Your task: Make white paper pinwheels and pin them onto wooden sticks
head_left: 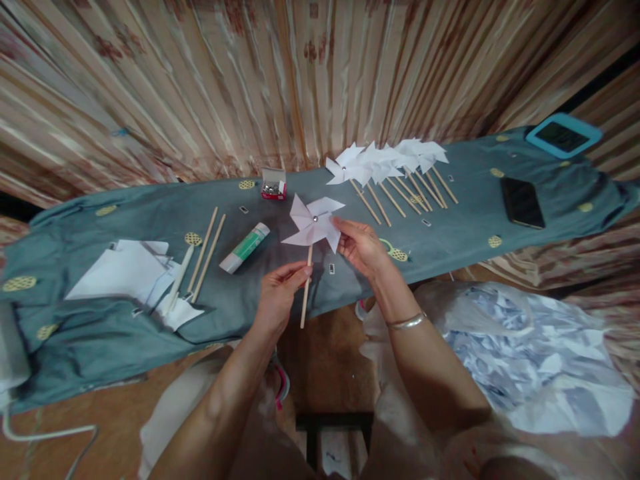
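A white paper pinwheel [313,230] with a silver pin at its centre is held up over the cloth-covered board. My left hand [281,288] is closed round its wooden stick, thumb and fingers pinching it below the blades. At the pinwheel's right side, my right hand [361,245] pinches the edge of a paper blade. Behind and to the right lies a row of several finished-looking pinwheels [380,165], their sticks pointing toward me. An opened small box of pins [273,185] sits behind the held pinwheel. Left of my hands lies a green-and-white glue stick [245,248].
Two loose wooden sticks [207,257], a pale pen [181,277] and white paper pieces [125,273] lie at the left. Toward the right are a black phone [523,202] and a blue-framed device [564,135]. A plastic bag of paper scraps [530,353] stands below, right.
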Available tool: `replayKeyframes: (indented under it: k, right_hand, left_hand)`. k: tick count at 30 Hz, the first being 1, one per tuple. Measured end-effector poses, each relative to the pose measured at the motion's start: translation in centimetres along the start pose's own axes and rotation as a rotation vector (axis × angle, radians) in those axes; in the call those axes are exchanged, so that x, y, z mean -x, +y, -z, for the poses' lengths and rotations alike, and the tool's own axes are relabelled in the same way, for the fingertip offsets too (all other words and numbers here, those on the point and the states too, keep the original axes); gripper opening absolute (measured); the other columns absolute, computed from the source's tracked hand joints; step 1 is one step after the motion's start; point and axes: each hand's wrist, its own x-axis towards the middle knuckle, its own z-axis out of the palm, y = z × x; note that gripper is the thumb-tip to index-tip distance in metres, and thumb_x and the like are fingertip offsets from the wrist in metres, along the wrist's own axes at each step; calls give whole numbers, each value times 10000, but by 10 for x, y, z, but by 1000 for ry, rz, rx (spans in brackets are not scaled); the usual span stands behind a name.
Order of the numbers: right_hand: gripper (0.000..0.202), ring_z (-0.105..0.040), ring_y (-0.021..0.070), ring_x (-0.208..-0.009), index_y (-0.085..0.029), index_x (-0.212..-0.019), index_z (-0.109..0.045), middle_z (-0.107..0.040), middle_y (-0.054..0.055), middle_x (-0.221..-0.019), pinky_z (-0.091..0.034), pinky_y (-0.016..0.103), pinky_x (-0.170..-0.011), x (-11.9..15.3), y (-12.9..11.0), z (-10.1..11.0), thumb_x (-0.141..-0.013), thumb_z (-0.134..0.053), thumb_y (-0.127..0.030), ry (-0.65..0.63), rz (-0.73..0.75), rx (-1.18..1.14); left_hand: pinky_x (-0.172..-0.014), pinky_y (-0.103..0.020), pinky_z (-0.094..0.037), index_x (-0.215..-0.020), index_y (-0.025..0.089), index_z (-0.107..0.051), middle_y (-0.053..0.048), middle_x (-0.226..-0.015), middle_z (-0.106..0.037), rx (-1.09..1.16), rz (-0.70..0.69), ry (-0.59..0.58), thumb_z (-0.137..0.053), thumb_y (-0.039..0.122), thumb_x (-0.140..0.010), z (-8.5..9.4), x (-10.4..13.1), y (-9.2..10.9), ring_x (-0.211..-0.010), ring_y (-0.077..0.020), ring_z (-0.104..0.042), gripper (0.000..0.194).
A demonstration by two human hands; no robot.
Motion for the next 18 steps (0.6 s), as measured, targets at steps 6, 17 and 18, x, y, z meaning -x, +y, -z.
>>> replayKeyframes:
  k: [6,17,18]
  right_hand:
    - [315,-568,74,-540,-175,-629,-690,-675,-24,-596,-450,199,-520,1,2,-2,-516,-890,-390,-16,-28,4]
    - [371,-544,54,-486,-168,-601,-690,-651,-35,-568,-433,169,-455,6,3,-9,-468,-900,-444,-47,-47,52]
    - [367,-549,57,-489,-168,-598,-690,-650,-32,-567,-435,174,-459,7,4,-9,-474,-899,-442,-46,-51,59]
  left_hand:
    - [-616,-221,-455,-668,177,-765,-12,-634,-712,11,-14,0,-918,353,-396,-1,-1,1,-569,-85,-579,359]
    - [-619,-223,-454,-677,179,-769,-9,-625,-706,12,-28,-2,-911,350,-409,1,-2,1,-567,-88,-574,349]
    - [-624,-226,-456,-682,179,-770,-11,-634,-708,12,-30,-3,-908,347,-417,1,-1,1,-571,-88,-574,343]
